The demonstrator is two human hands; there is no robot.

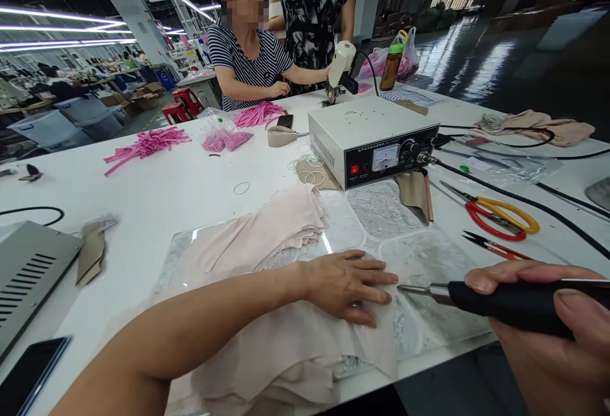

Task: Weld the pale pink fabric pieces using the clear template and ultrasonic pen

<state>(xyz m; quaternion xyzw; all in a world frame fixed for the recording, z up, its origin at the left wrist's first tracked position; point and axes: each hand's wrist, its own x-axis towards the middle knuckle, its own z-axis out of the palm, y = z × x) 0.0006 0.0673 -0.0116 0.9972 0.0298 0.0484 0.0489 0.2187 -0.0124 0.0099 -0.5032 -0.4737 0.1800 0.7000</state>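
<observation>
Flat on a pale pink fabric piece (267, 330), my left hand (350, 282) presses down with its fingers spread. My right hand (538, 321) grips a black-handled ultrasonic cutter (505, 301). The cutter's metal tip points left and sits at the fabric's right edge, close to my left fingertips; whether it touches the cloth I cannot tell. Beneath the fabric lies a clear, grey-patterned mat (429, 276). Beyond my left hand is a stack of pale pink fabric pieces (271, 222), fanned at its right end.
Behind the mat stands a control box (374, 140) with a cable running right. Red-and-yellow scissors (500, 216) and thread snips (495, 248) lie near my right hand. A phone (33, 371) is at lower left. Two people are across the table, near a white machine (340, 67).
</observation>
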